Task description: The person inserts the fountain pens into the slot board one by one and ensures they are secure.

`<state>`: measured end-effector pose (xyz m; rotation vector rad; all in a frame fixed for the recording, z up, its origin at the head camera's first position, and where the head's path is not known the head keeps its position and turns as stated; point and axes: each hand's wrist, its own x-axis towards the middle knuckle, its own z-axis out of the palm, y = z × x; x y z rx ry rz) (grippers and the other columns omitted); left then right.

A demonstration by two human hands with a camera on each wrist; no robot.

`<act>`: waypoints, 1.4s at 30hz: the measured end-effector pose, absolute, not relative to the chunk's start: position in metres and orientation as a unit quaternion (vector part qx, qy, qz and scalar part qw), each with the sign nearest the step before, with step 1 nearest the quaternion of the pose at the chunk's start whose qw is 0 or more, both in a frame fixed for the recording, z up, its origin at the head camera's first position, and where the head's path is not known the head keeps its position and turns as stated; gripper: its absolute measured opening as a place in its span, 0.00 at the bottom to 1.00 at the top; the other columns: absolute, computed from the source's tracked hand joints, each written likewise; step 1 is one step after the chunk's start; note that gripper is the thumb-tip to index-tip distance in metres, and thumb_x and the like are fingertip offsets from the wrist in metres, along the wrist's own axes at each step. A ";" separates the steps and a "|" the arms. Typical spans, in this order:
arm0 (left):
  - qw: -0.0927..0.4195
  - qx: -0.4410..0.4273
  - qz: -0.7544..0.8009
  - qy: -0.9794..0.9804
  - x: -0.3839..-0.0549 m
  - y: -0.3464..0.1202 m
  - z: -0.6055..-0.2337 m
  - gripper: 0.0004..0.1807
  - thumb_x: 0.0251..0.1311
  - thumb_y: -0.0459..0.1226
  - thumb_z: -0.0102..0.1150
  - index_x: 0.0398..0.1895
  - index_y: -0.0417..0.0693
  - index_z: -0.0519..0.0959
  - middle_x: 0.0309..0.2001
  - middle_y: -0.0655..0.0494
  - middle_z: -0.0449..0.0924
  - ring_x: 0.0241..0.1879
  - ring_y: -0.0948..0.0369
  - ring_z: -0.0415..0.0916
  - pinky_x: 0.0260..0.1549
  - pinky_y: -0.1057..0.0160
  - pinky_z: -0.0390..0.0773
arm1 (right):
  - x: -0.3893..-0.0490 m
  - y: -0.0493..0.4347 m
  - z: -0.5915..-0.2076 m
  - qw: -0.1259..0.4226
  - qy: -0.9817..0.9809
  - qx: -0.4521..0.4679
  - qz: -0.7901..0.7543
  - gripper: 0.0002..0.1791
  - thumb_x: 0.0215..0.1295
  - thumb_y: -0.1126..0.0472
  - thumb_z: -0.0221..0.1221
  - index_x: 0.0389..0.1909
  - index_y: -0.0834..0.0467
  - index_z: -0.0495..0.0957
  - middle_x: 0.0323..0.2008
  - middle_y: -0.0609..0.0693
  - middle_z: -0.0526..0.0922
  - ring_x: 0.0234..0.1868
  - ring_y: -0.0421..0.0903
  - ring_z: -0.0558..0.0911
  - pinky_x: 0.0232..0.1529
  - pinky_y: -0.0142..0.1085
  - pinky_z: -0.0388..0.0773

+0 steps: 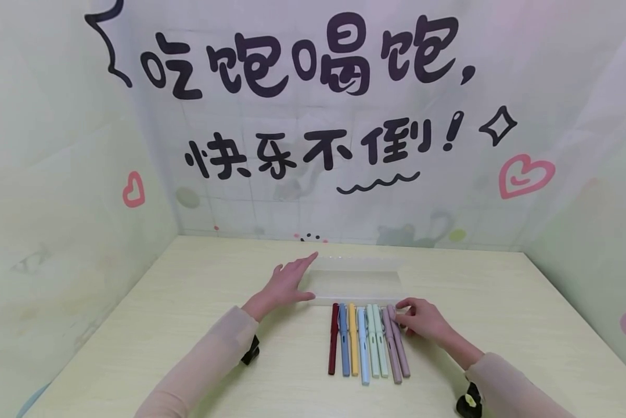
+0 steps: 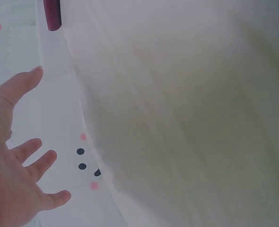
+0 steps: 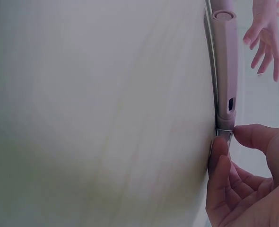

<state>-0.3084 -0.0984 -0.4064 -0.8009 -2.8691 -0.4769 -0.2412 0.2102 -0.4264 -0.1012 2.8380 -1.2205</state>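
Several capped pens lie side by side in a row on the table. From left to right come a dark red pen point(image 1: 333, 339), a blue one, a yellow pen point(image 1: 352, 339), a light blue one, mint green ones and two purple ones. At the row's right end, my right hand point(image 1: 425, 319) pinches the top end of the outermost purple pen point(image 3: 225, 66) between thumb and fingers. My left hand point(image 1: 285, 284), fingers spread, is at the left end of a clear plastic box point(image 1: 355, 283) behind the pens. Nothing sits in its grasp in the left wrist view.
The pale wooden table point(image 1: 213, 267) runs back to a white cloth wall point(image 1: 271, 209) with black lettering and pink hearts. Cloth also rises on the left and right sides. A dark wrist device point(image 1: 470, 400) hangs below the right sleeve.
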 end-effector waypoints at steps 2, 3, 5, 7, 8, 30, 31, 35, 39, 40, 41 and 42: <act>0.062 -0.265 -0.157 -0.949 -0.309 -0.098 -0.407 0.50 0.45 0.49 0.65 0.68 0.54 0.46 0.61 0.50 0.60 0.57 0.52 0.59 0.52 0.40 0.50 | -0.241 0.210 -0.426 0.028 0.918 -0.033 -0.394 0.14 0.54 0.62 0.59 0.41 0.65 0.75 0.16 0.49 0.72 0.15 0.44 0.72 0.18 0.35 0.67; 0.062 -0.265 -0.156 -0.949 -0.309 -0.099 -0.407 0.50 0.45 0.49 0.65 0.68 0.54 0.46 0.61 0.50 0.60 0.57 0.52 0.60 0.52 0.40 0.50 | -0.241 0.209 -0.426 0.029 0.918 -0.034 -0.395 0.14 0.54 0.62 0.59 0.41 0.65 0.75 0.16 0.49 0.72 0.15 0.44 0.72 0.18 0.35 0.67; 0.062 -0.266 -0.156 -0.949 -0.310 -0.099 -0.407 0.50 0.45 0.49 0.65 0.68 0.54 0.45 0.61 0.50 0.60 0.57 0.52 0.60 0.52 0.40 0.50 | -0.241 0.209 -0.426 0.030 0.917 -0.036 -0.396 0.14 0.54 0.63 0.58 0.41 0.65 0.76 0.16 0.49 0.72 0.15 0.44 0.72 0.18 0.35 0.68; 0.064 -0.268 -0.156 -0.949 -0.310 -0.099 -0.407 0.50 0.45 0.49 0.65 0.68 0.54 0.46 0.61 0.50 0.60 0.57 0.52 0.60 0.52 0.40 0.51 | -0.241 0.208 -0.425 0.034 0.917 -0.037 -0.396 0.14 0.53 0.64 0.58 0.41 0.64 0.76 0.16 0.50 0.72 0.14 0.44 0.71 0.17 0.35 0.68; 0.064 -0.268 -0.156 -0.949 -0.310 -0.099 -0.407 0.50 0.45 0.49 0.65 0.68 0.54 0.45 0.61 0.51 0.60 0.57 0.52 0.60 0.52 0.41 0.51 | -0.241 0.207 -0.425 0.035 0.917 -0.038 -0.395 0.14 0.53 0.64 0.58 0.42 0.64 0.76 0.16 0.50 0.72 0.14 0.44 0.71 0.17 0.35 0.67; 0.066 -0.270 -0.154 -0.948 -0.312 -0.100 -0.409 0.50 0.44 0.49 0.65 0.68 0.54 0.46 0.61 0.50 0.60 0.56 0.51 0.61 0.51 0.41 0.53 | -0.238 0.201 -0.422 0.016 0.927 -0.049 -0.370 0.08 0.52 0.64 0.59 0.31 0.61 0.71 0.18 0.49 0.70 0.15 0.42 0.70 0.16 0.33 0.68; 0.066 -0.270 -0.152 -0.948 -0.312 -0.100 -0.409 0.50 0.44 0.49 0.65 0.68 0.53 0.46 0.61 0.50 0.60 0.56 0.52 0.61 0.51 0.41 0.53 | -0.238 0.201 -0.421 0.009 0.929 -0.051 -0.366 0.07 0.51 0.64 0.59 0.30 0.61 0.71 0.18 0.48 0.70 0.15 0.42 0.70 0.16 0.33 0.67; 0.067 -0.271 -0.156 -0.947 -0.312 -0.099 -0.409 0.50 0.44 0.49 0.65 0.68 0.53 0.47 0.61 0.50 0.60 0.56 0.51 0.61 0.51 0.40 0.53 | -0.238 0.203 -0.420 -0.016 0.932 -0.063 -0.357 0.06 0.49 0.66 0.59 0.26 0.60 0.71 0.17 0.47 0.71 0.15 0.41 0.70 0.18 0.33 0.67; 0.066 -0.270 -0.158 -0.948 -0.311 -0.099 -0.409 0.50 0.44 0.49 0.65 0.68 0.54 0.46 0.61 0.50 0.60 0.56 0.51 0.61 0.51 0.40 0.52 | -0.239 0.204 -0.419 -0.012 0.931 -0.066 -0.358 0.05 0.50 0.67 0.58 0.29 0.62 0.72 0.17 0.47 0.72 0.15 0.41 0.71 0.18 0.34 0.68; 0.065 -0.270 -0.157 -0.948 -0.311 -0.099 -0.408 0.50 0.45 0.49 0.65 0.68 0.54 0.46 0.61 0.50 0.60 0.56 0.51 0.61 0.51 0.41 0.52 | -0.239 0.204 -0.419 -0.010 0.932 -0.067 -0.356 0.06 0.51 0.66 0.58 0.30 0.63 0.73 0.17 0.47 0.72 0.15 0.41 0.70 0.18 0.34 0.68; 0.065 -0.269 -0.156 -0.948 -0.311 -0.099 -0.408 0.50 0.45 0.49 0.65 0.68 0.54 0.46 0.61 0.50 0.60 0.56 0.51 0.61 0.51 0.41 0.52 | -0.239 0.205 -0.418 -0.007 0.932 -0.069 -0.355 0.06 0.51 0.66 0.57 0.31 0.63 0.74 0.17 0.47 0.72 0.16 0.41 0.70 0.18 0.34 0.68; 0.064 -0.269 -0.154 -0.948 -0.311 -0.099 -0.408 0.50 0.45 0.49 0.65 0.68 0.54 0.46 0.61 0.50 0.60 0.56 0.52 0.61 0.51 0.41 0.52 | -0.239 0.205 -0.418 -0.006 0.933 -0.071 -0.353 0.07 0.52 0.66 0.57 0.33 0.64 0.75 0.18 0.47 0.72 0.16 0.41 0.70 0.19 0.34 0.67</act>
